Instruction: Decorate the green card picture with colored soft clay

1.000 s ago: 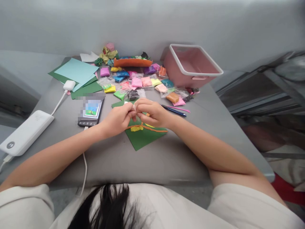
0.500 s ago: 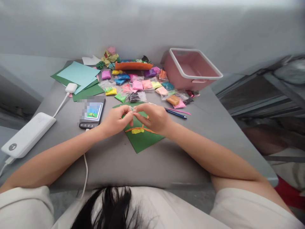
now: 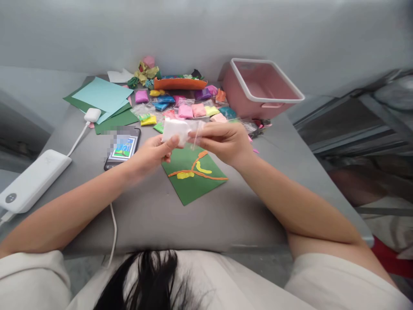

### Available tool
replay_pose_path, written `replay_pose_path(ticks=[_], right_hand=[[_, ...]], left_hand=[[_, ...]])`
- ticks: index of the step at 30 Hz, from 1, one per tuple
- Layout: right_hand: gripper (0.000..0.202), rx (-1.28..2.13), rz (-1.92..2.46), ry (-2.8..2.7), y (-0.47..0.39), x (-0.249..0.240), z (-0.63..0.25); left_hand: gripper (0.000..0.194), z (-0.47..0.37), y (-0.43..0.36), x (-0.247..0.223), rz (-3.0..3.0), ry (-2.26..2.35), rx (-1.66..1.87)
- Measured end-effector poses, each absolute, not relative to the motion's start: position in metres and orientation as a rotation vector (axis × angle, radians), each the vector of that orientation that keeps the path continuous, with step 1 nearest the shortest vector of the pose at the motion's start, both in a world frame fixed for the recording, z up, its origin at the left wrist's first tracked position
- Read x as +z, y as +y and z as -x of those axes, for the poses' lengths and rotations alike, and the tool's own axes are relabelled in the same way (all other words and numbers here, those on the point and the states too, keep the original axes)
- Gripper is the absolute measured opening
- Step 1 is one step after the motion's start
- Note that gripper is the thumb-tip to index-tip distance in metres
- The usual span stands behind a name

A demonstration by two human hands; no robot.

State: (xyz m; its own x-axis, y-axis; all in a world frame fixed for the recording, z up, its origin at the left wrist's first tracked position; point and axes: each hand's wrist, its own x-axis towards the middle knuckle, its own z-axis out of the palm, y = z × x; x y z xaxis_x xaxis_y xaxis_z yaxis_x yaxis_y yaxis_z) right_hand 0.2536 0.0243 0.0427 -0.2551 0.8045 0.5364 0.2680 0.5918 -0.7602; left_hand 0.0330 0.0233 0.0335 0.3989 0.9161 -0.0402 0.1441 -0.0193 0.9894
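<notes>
A clear plastic bag with white modelling clay [image 3: 176, 129] in it is raised above the table between my hands. My left hand [image 3: 158, 148] grips its lower left edge, thumb on top. With pinched fingers, my right hand [image 3: 226, 140] holds the bag's transparent mouth at the right. Below them lies a green paper sheet [image 3: 190, 191], bearing an orange clay branch shape [image 3: 209, 176] and yellow clay pieces [image 3: 185, 175]. My right hand hides the sheet's upper right part.
Several coloured clay packets [image 3: 185, 111] spread across the back, near an orange case [image 3: 180, 83]. A pink basket [image 3: 251, 103] stands back right. Left are a phone [image 3: 124, 148], a white power bank [image 3: 35, 181] with cable, and blue paper [image 3: 103, 97].
The white clay bag has come into view between my hands. My right hand has moved right and up, and more of the green sheet with its clay pieces shows.
</notes>
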Motion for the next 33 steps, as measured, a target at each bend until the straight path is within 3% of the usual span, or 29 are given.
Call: replay_pose_path(ticks=[5, 11, 15, 20, 33], right_hand=[[0.04, 0.707, 0.955, -1.81, 0.019, 0.047, -0.25], [0.029, 0.738, 0.848, -1.866, 0.012, 0.041, -0.248], [0.022, 0.674, 0.821, -1.827, 0.008, 0.043, -0.247], [0.003, 0.639, 0.758, -1.806, 0.005, 0.045, -0.246], [0.021, 0.654, 0.767, -2.045, 0.006, 0.044, -0.249]], left_hand=[[0.049, -0.03, 0.02, 0.043, -1.306, 0.851, 0.695], [0.039, -0.03, 0.017, 0.051, -1.327, 0.767, 0.514], [0.042, -0.031, 0.015, 0.052, -1.322, 0.711, 0.453], [0.059, -0.033, 0.017, 0.047, -1.404, 0.765, 0.673], [0.068, -0.037, 0.009, 0.055, -1.464, 0.912, 0.556]])
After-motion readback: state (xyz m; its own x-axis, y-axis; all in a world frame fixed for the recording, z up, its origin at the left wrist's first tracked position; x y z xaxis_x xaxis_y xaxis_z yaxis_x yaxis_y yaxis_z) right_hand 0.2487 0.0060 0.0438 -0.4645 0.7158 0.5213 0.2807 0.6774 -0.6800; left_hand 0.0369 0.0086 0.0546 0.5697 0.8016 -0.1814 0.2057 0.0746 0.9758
